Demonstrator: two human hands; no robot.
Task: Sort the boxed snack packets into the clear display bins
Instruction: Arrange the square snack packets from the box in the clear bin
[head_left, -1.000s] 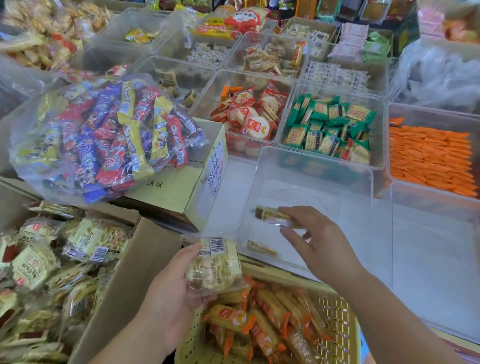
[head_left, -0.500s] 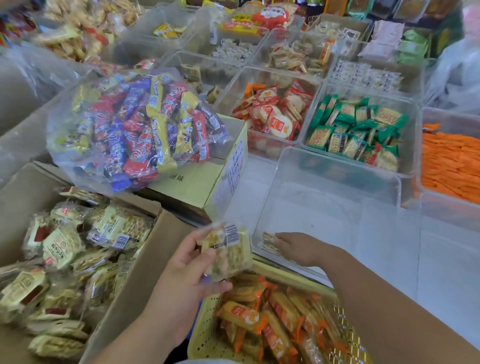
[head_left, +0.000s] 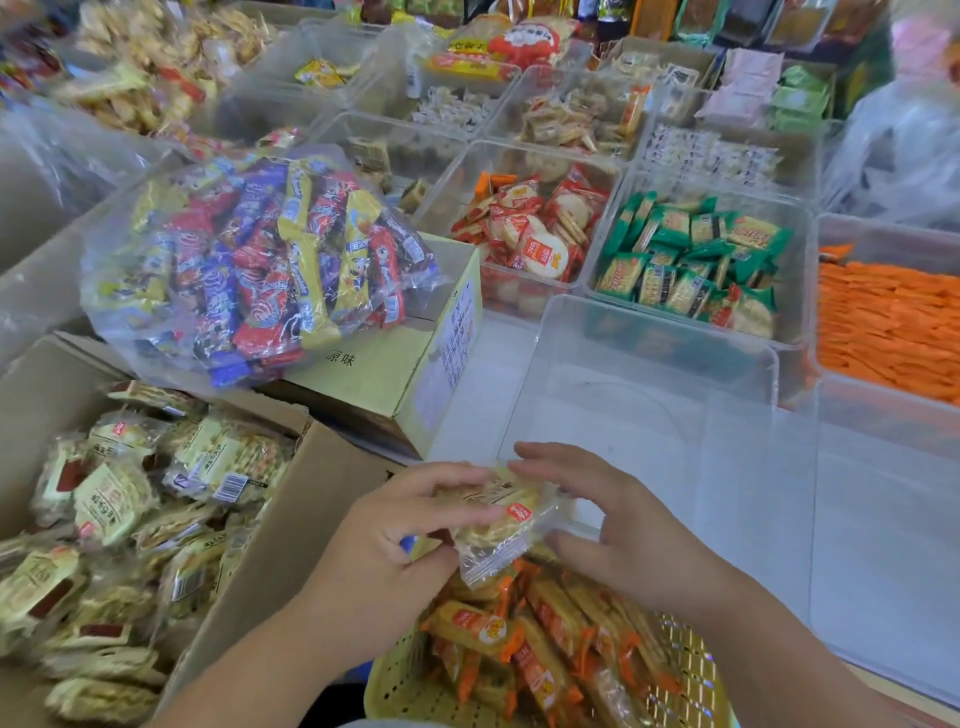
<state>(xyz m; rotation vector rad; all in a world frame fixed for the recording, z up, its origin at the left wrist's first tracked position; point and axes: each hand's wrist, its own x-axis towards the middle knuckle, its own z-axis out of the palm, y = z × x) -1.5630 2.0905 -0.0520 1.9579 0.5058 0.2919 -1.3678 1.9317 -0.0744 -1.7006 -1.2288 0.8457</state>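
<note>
- Packet: clear wrap, pale round crackers, small red label. Held in air betw both hands, over far edge of basket, just short of front bin's near-L corner.
- L hand: fingers curled over packet's top-L, thumb under it, a pinch grip.
- R hand: fingers mostly straight and spread, tips at packet's top-R edge, thumb just beside its R edge. Loose, no grip seen; can't tell if actually touching.
- Front bin: clear plastic, right behind hands; near-L floor hidden by hands.
- Box: cardboard, at L, full of pale packets w/ barcodes.
- Basket: yellow, perforated, under hands, holds orange-wrapped snacks.
- Bag: clear, mixed red/blue/yellow bars, lying on yellow carton behind box.
- Back row of clear bins: red-white crackers, green packs next to them on R, orange sticks far R.
- More bins further back, contents blurry.
</note>
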